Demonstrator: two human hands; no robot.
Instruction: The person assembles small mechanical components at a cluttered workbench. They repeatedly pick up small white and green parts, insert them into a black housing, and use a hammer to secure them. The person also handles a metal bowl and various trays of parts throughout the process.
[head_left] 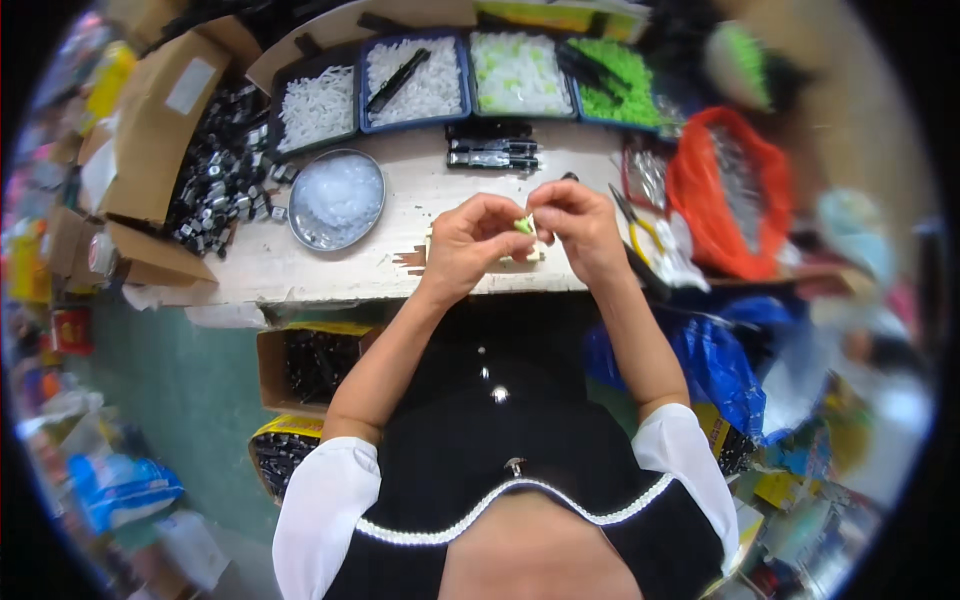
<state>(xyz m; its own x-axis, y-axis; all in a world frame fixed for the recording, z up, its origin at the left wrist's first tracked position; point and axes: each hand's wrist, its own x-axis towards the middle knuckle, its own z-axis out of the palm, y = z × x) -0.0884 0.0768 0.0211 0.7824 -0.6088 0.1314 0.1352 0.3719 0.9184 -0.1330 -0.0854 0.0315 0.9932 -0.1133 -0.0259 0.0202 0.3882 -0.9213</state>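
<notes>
Above the near edge of the worktable, my two hands meet fingertip to fingertip. My left hand point(462, 246) is closed in a pinch on a small light-green plastic part point(524, 226). My right hand point(583, 228) pinches at a tiny whitish piece point(531, 213) against the green part; its exact shape is mostly covered by my fingers. Below my hands lies a small pale block point(520, 257), partly hidden. Just beyond them, several black, clear-sided tool bodies point(492, 158) lie in a stack.
Along the back stand trays of white sticks point(318, 108), white pieces point(400, 85), white-green parts point(515, 75) and green parts point(618, 90). Left are a round metal dish point(378, 190) and heaped black-silver parts point(215, 160). Right are yellow-handled pliers point(645, 235) and a red bag point(690, 165).
</notes>
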